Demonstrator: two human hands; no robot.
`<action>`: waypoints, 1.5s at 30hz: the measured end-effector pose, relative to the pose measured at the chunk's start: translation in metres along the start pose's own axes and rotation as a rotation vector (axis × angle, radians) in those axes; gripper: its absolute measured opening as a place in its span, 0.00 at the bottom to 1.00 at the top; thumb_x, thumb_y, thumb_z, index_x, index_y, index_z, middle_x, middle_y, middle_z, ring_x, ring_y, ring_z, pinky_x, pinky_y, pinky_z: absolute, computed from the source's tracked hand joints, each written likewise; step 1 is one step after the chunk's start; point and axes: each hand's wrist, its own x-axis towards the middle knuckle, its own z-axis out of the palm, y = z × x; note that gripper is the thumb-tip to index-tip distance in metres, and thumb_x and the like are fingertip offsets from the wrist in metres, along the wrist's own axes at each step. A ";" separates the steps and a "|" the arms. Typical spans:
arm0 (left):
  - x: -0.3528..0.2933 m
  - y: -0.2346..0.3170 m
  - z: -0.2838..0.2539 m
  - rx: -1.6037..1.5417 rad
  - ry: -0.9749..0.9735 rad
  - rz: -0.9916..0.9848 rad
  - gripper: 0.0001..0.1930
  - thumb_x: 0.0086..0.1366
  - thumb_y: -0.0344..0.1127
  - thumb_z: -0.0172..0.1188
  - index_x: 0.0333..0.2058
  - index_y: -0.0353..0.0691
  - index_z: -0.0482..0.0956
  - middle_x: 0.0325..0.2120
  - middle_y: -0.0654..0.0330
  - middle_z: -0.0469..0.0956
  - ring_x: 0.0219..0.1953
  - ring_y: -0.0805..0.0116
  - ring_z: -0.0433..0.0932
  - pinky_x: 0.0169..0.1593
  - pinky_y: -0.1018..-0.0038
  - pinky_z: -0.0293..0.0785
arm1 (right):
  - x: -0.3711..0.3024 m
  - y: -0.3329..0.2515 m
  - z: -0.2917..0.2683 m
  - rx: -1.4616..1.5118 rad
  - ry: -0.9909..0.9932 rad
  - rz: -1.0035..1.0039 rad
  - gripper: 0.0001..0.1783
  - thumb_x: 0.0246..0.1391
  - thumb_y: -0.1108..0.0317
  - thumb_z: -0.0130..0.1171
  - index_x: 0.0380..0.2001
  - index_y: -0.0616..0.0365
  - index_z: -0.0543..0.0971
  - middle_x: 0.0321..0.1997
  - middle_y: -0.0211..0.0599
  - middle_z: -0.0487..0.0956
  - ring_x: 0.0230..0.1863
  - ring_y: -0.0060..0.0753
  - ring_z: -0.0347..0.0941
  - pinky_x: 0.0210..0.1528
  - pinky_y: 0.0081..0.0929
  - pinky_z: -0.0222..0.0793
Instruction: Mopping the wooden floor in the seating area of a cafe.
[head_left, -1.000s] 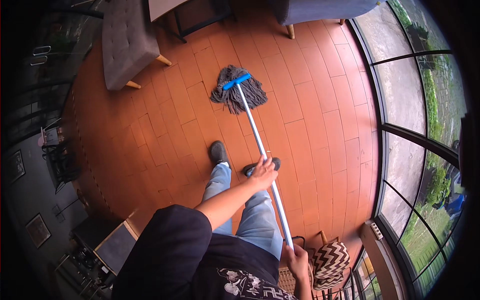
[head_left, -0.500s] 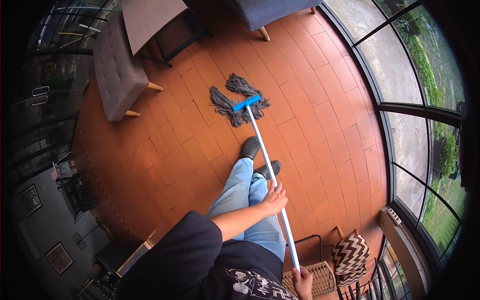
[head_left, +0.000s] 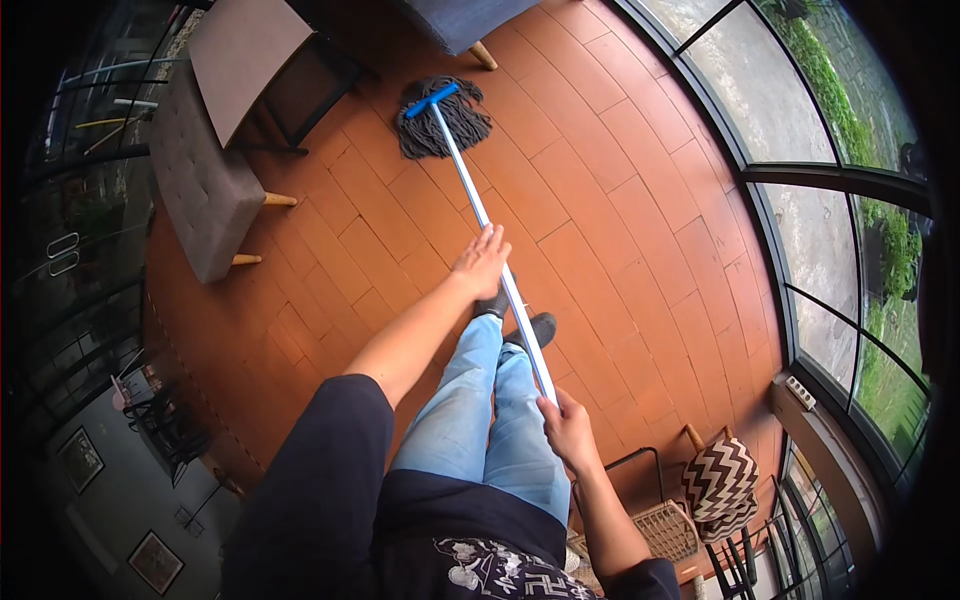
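Observation:
A mop (head_left: 466, 185) with a pale metal pole slants away from me over the orange-brown tiled floor. Its blue clamp (head_left: 432, 99) lies across the dark grey strands (head_left: 440, 133), which rest bunched on the tiles near the table. Partway down the pole, my left hand (head_left: 483, 262) holds it, the fingers laid over the shaft. My right hand (head_left: 570, 430) is closed around the pole's near end, close to my right thigh. Part of each palm is hidden.
A tufted grey bench (head_left: 205, 175) and a table (head_left: 245, 60) stand at far left. A blue-grey seat (head_left: 465, 20) is beyond the mop. Glass panes in black frames (head_left: 745, 165) line the right. A woven chair (head_left: 655, 530) and zigzag cushion (head_left: 722, 482) sit at near right.
The mop head has moved away from me and slightly left, its strands gathering together behind the clamp. Both hands have moved forward with the pole, and my right forearm has come into view.

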 end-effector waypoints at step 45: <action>-0.042 0.155 0.062 -0.377 -0.067 0.304 0.03 0.57 0.31 0.58 0.28 0.41 0.80 0.65 0.46 0.53 0.70 0.33 0.37 0.68 0.49 0.52 | -0.147 0.091 -0.014 0.581 0.264 0.435 0.18 0.60 0.68 0.57 0.53 0.61 0.76 0.20 0.19 0.70 0.17 0.10 0.60 0.18 0.12 0.54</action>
